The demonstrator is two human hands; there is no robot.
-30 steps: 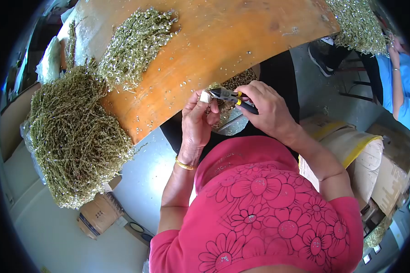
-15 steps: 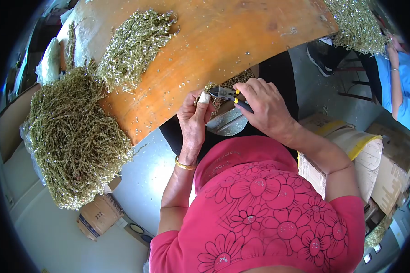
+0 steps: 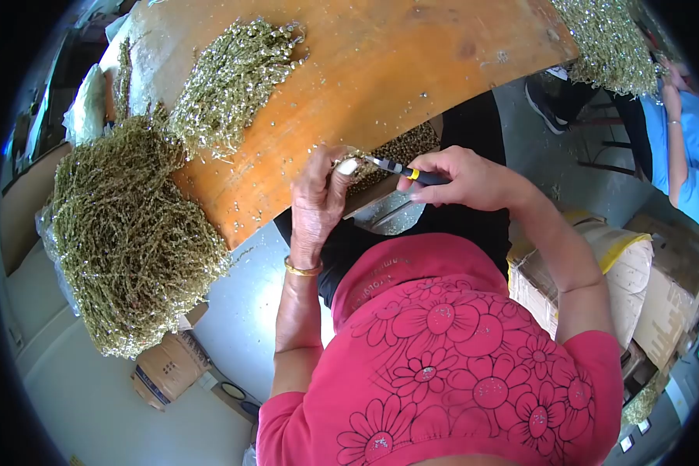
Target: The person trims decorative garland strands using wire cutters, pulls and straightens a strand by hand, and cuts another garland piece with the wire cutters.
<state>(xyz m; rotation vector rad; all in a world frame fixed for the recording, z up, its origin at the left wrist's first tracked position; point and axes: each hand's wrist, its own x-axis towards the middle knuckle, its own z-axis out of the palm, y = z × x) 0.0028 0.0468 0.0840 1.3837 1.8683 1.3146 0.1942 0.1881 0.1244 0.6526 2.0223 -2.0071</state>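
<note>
My left hand (image 3: pixel 316 203) is closed at the table's front edge, its thumb wrapped in white. It pinches a small piece of gold beaded strand (image 3: pixel 339 161), mostly hidden by the fingers. In my right hand (image 3: pixel 464 180) is a pair of pliers (image 3: pixel 413 173) with black and yellow handles. The jaws point left and reach the fingertips of my left hand. Below the table edge, a box of small brownish-gold beads (image 3: pixel 412 145) sits over my lap, beside a clear plastic-looking container (image 3: pixel 392 216).
On the wooden table (image 3: pixel 365 70) lie a bundle of glittery gold strands (image 3: pixel 229 85) and scattered beads. A larger strand bundle (image 3: pixel 132 233) hangs off the left edge. Cardboard boxes (image 3: pixel 598 264) stand at right. At upper right, another person's arm (image 3: pixel 676 155) reaches to more strands (image 3: pixel 610 46).
The pliers have turned and now show edge-on, with my right hand lower and to the right. My left hand has shifted slightly left, and more of the bead box shows.
</note>
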